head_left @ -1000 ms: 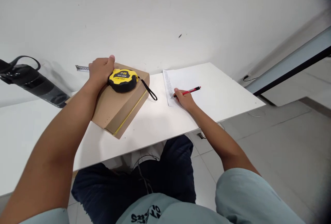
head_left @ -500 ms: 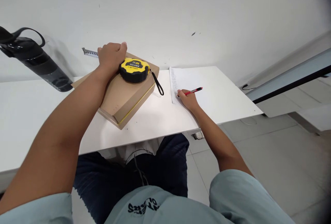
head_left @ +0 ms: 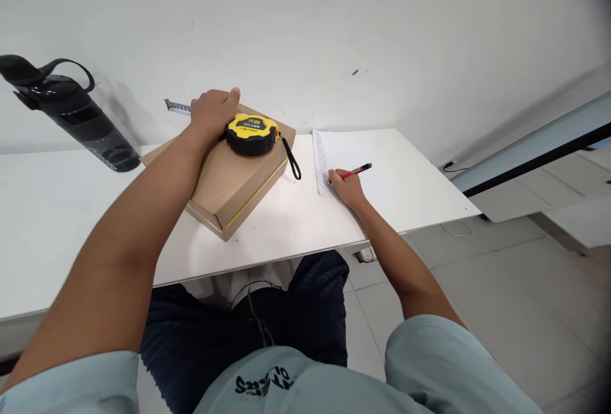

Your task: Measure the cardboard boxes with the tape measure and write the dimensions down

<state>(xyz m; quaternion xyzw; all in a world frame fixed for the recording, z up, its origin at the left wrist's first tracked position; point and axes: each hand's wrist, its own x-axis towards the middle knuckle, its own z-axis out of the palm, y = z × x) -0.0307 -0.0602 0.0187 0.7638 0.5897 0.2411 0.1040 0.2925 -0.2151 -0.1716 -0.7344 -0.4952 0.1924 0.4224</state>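
Observation:
My left hand (head_left: 212, 111) is closed over the pulled-out blade of a tape measure (head_left: 252, 135), on top of a brown cardboard box (head_left: 229, 185). The yellow and black case rests on the box lid, right beside that hand, with its black wrist strap hanging over the box edge. The blade's metal end sticks out to the left of my fingers, which are partly hidden. In my right hand (head_left: 347, 188) is a red and black pen (head_left: 357, 171), its tip down at the left part of a white sheet of paper (head_left: 377, 153) with small writing along its left side.
A dark water bottle (head_left: 90, 118) with a carry loop stands at the left on the white table (head_left: 281, 223), near the wall (head_left: 296, 32). Below the table's front edge are my legs (head_left: 315, 306). To the right lies the tiled floor (head_left: 496, 299).
The view has shifted slightly, so the bottle, box and left hand appear a little further right and lower. Both hands keep their grips, and the pen stays on the paper.

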